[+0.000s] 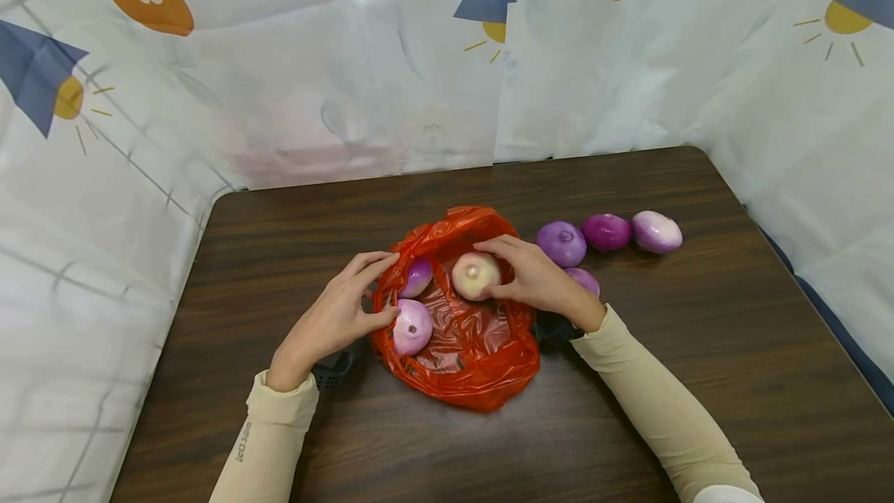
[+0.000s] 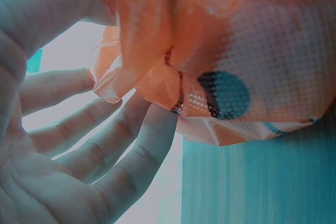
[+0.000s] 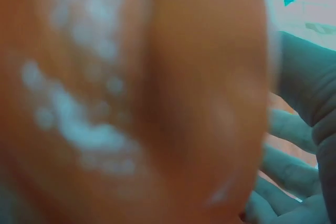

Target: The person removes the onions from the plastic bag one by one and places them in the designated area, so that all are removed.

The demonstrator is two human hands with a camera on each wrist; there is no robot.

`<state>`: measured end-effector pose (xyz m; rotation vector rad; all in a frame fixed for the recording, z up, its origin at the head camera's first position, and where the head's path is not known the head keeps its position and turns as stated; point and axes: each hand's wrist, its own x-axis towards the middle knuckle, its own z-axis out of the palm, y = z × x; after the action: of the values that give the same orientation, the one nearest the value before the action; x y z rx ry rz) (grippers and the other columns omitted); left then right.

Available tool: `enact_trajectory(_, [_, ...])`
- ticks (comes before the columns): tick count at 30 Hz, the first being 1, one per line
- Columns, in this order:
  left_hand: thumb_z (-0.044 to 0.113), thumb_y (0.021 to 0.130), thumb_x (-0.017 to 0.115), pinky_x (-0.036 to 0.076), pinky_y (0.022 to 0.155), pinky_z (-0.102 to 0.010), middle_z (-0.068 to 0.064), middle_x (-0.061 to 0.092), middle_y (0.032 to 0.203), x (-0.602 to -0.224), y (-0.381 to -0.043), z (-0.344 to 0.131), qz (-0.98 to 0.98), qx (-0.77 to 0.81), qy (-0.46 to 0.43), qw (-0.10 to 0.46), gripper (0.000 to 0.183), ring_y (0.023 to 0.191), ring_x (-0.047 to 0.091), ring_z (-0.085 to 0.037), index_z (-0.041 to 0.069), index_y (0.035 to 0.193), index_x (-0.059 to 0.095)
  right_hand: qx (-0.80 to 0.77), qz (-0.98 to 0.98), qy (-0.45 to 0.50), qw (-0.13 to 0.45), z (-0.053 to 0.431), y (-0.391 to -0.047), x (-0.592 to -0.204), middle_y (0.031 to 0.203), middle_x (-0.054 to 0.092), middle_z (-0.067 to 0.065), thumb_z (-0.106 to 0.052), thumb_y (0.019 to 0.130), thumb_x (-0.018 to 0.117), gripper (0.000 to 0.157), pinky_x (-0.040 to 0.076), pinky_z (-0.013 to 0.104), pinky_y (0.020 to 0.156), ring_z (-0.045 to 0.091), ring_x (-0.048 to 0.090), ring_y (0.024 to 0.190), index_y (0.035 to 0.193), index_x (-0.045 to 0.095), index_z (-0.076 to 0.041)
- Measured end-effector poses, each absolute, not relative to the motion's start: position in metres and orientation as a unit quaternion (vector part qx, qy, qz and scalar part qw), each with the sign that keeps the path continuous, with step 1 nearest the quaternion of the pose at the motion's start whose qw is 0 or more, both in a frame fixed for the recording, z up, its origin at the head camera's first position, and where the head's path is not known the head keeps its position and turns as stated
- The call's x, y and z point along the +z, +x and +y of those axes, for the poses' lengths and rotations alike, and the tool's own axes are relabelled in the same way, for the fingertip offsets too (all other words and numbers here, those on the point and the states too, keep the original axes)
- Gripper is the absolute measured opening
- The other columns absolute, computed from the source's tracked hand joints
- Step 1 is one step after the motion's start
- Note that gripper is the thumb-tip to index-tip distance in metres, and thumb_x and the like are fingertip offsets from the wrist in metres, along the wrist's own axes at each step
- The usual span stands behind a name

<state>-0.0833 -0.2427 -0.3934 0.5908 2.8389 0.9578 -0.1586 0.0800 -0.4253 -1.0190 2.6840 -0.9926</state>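
Observation:
A red plastic bag [image 1: 482, 386] stands with its mouth spread wide on the table. My left hand [image 1: 337, 315] holds its left rim, the thumb and fingers apart along the edge; in the left wrist view these fingers [image 2: 149, 135] lie against the crinkled plastic. Inside, at the left, are a purple onion [image 1: 417, 278] and a paler pink-purple onion [image 1: 413, 327]. My right hand [image 1: 534, 274] reaches over the right rim and grips a whitish onion [image 1: 475, 275] between thumb and fingers, within the bag's mouth. Blurred plastic hides most of the right wrist view.
Right of the bag lie a purple onion [image 1: 561, 244], a dark magenta onion [image 1: 607, 232] and a pale-sided onion [image 1: 656, 232]. Another onion [image 1: 583, 281] is partly hidden behind the right hand. The dark wooden table [image 1: 698, 379] ends at a printed white curtain [image 1: 349, 99].

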Motion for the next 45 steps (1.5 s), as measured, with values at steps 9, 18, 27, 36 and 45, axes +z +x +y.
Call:
enact_trajectory(9, [0.021,0.088,0.082,0.061,0.090,-0.043,-0.010,0.047,0.154,-0.393,-0.083,-0.242,0.928,0.314,0.194,0.045,0.074,0.110,0.062,-0.023,0.011,0.153,0.049,-0.310,0.887,-0.334,0.068,0.079,-0.156,-0.423,0.137,0.065,0.013,-0.030,0.081,0.089,0.073,0.055,0.049,0.106,0.028,0.064,0.124,0.143,0.059,-0.005])
enact_trajectory(18, [0.022,0.088,0.083,0.061,0.090,-0.044,-0.011,0.047,0.154,-0.394,-0.081,-0.242,0.929,0.313,0.191,0.045,0.075,0.109,0.062,-0.023,0.011,0.154,0.049,-0.296,0.890,-0.338,0.070,0.079,-0.154,-0.425,0.135,0.065,0.013,-0.029,0.081,0.089,0.071,0.056,0.047,0.104,0.027,0.065,0.121,0.142,0.060,-0.008])
enact_trajectory(27, [0.021,0.088,0.082,0.061,0.092,-0.043,-0.010,0.047,0.154,-0.393,-0.081,-0.242,0.928,0.317,0.190,0.048,0.075,0.114,0.061,-0.024,0.011,0.154,0.049,-0.292,0.886,-0.354,0.062,0.079,-0.151,-0.422,0.134,0.066,0.012,-0.030,0.081,0.088,0.069,0.058,0.046,0.102,0.026,0.066,0.118,0.141,0.062,-0.009])
enact_trajectory(36, [0.020,0.088,0.082,0.060,0.092,-0.044,-0.010,0.047,0.154,-0.393,-0.083,-0.243,0.927,0.318,0.193,0.047,0.074,0.113,0.061,-0.024,0.011,0.154,0.049,-0.296,0.885,-0.353,0.063,0.081,-0.148,-0.416,0.134,0.066,0.007,-0.033,0.082,0.088,0.066,0.058,0.043,0.102,0.022,0.065,0.120,0.139,0.063,-0.012])
enact_trajectory(45, [0.020,0.088,0.082,0.061,0.090,-0.045,-0.010,0.047,0.153,-0.393,-0.084,-0.243,0.924,0.322,0.198,0.045,0.075,0.112,0.061,-0.023,0.011,0.154,0.048,-0.313,0.877,-0.359,0.062,0.082,-0.145,-0.408,0.135,0.065,0.006,-0.033,0.082,0.089,0.066,0.059,0.043,0.101,0.022,0.066,0.120,0.139,0.063,-0.013])
